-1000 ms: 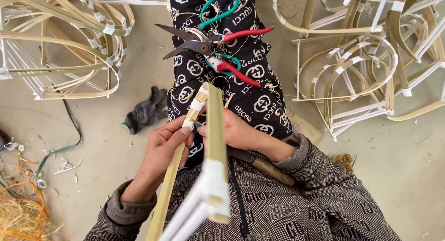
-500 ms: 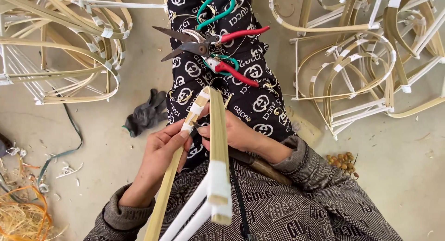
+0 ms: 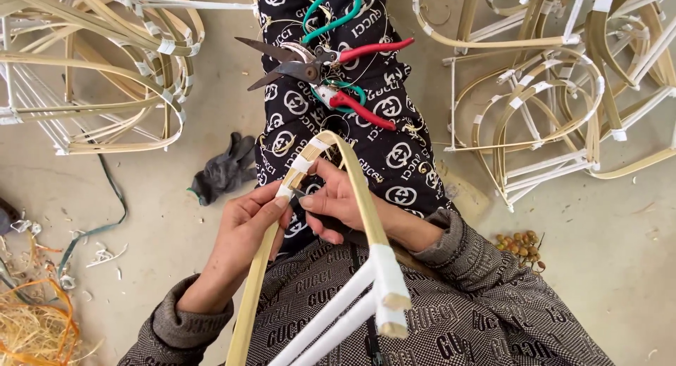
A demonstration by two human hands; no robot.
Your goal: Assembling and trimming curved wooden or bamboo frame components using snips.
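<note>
Bamboo frame (image 3: 355, 197) rises from the lap between both hands, a bent strip whose arch peaks over the patterned trousers (image 3: 394, 154) and whose two legs run back toward the body, so the long axis points away from the person and a little right. The left hand (image 3: 243, 236) pinches the left leg just under a white tape wrap (image 3: 299, 170), thumb and forefinger closed on the strip. The right hand (image 3: 338, 204) sits inside the arch, fingers curled and closed near the same wrapped joint; whether it grips the strip or a loose tape end I cannot tell. Both hands meet at that joint, the left slightly nearer to it from below. Toward the body, the right leg ends in a second tape binding (image 3: 386, 288) where two white rods (image 3: 331, 324) join it. Farther out on the lap lie shears (image 3: 310, 63) with red handles, blades open, and green-handled scissors (image 3: 331, 14) touching them. On the floor (image 3: 620, 267), finished frames pile at the far left (image 3: 91, 77) and far right (image 3: 563, 91), a dark glove (image 3: 222, 170) lies left of the leg, and straw (image 3: 28, 331) gathers at the near left corner.
</note>
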